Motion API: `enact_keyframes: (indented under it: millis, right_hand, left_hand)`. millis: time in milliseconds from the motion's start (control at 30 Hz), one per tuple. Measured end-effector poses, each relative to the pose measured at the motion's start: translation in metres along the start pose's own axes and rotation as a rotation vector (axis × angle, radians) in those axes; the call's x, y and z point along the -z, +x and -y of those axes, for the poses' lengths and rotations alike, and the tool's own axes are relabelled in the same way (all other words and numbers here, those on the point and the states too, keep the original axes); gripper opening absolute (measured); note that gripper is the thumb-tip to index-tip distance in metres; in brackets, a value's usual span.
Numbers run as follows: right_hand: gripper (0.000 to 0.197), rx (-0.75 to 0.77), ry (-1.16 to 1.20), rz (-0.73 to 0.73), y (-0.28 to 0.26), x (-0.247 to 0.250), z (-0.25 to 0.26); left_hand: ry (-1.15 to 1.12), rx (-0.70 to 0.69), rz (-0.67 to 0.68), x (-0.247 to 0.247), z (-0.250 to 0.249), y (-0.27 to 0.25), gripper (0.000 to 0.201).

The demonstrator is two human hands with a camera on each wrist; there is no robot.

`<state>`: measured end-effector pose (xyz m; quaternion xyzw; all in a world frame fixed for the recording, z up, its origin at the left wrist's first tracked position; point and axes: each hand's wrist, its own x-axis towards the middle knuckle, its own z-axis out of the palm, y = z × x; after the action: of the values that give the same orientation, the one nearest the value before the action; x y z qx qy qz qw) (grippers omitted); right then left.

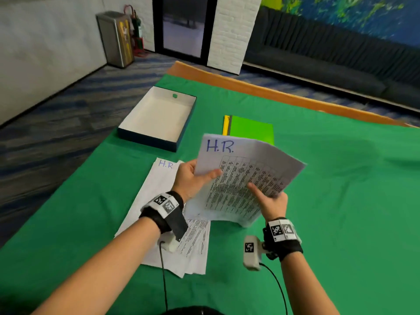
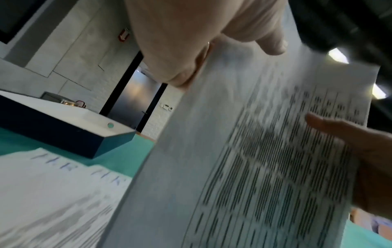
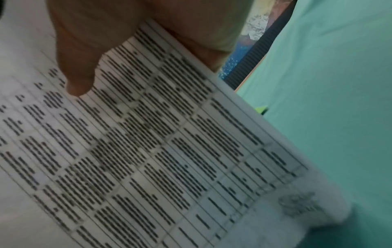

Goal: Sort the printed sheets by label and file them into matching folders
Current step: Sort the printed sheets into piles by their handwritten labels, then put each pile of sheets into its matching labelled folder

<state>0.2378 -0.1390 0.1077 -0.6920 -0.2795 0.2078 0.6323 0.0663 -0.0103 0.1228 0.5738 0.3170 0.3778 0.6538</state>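
Both hands hold one bundle of printed sheets tilted up above the green cloth, so that the handwritten "H.R." label faces the person: the left hand pinches its left edge and the right hand grips its near right corner. The H.R. pile lies just below on the left, probably as the place for this bundle. The green and yellow folders wait closed just behind, and the open box stands far left.
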Motion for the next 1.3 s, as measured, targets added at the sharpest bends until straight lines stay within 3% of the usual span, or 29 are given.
enact_keyframes:
  millis: [133,233,333,433,500,633,800,933,1067,1233,1300]
  right_hand:
    - [0.028,-0.056,-0.030,0.042,0.001,0.003,-0.025]
    - [0.028,-0.124,-0.072,0.109,-0.001,0.006,-0.047]
    - [0.018,-0.307,-0.190,0.152,-0.007,0.018,-0.081]
    - [0.010,-0.491,-0.222,0.066,-0.012,0.042,-0.110]
    - [0.023,-0.480,-0.303,-0.024,-0.011,0.065,-0.120]
    - [0.032,-0.561,-0.383,-0.215,-0.001,0.116,-0.132]
    - [0.035,-0.664,-0.443,-0.213,0.001,0.147,-0.143]
    - [0.020,-0.671,-0.344,-0.189,-0.004,0.149,-0.138]
    - [0.018,-0.630,-0.215,-0.210,-0.006,0.148,-0.142]
    - [0.048,-0.609,-0.187,-0.234,-0.008,0.147,-0.160]
    - [0.043,-0.596,-0.164,-0.273,-0.009,0.147,-0.159]
  left_hand:
    - [0.191,0.113,-0.036,-0.004,0.046,0.002,0.044]
    - [0.221,0.149,-0.080,-0.012,0.054,0.005,0.036]
    - [0.165,0.146,-0.120,-0.029,0.051,0.016,0.019]
    - [0.218,0.104,-0.111,-0.047,0.060,0.039,0.022]
    - [0.350,0.116,-0.050,-0.057,0.070,0.058,0.024]
    - [0.616,0.129,0.171,-0.076,0.088,0.096,0.029]
    - [1.198,0.067,0.465,-0.100,0.124,0.135,0.042]
    - [1.398,-0.043,0.431,-0.120,0.146,0.165,0.054]
    - [1.499,-0.102,0.422,-0.139,0.156,0.191,0.061]
    - [1.660,-0.096,0.555,-0.144,0.164,0.199,0.048]
    - [1.677,-0.121,0.536,-0.144,0.166,0.197,0.041]
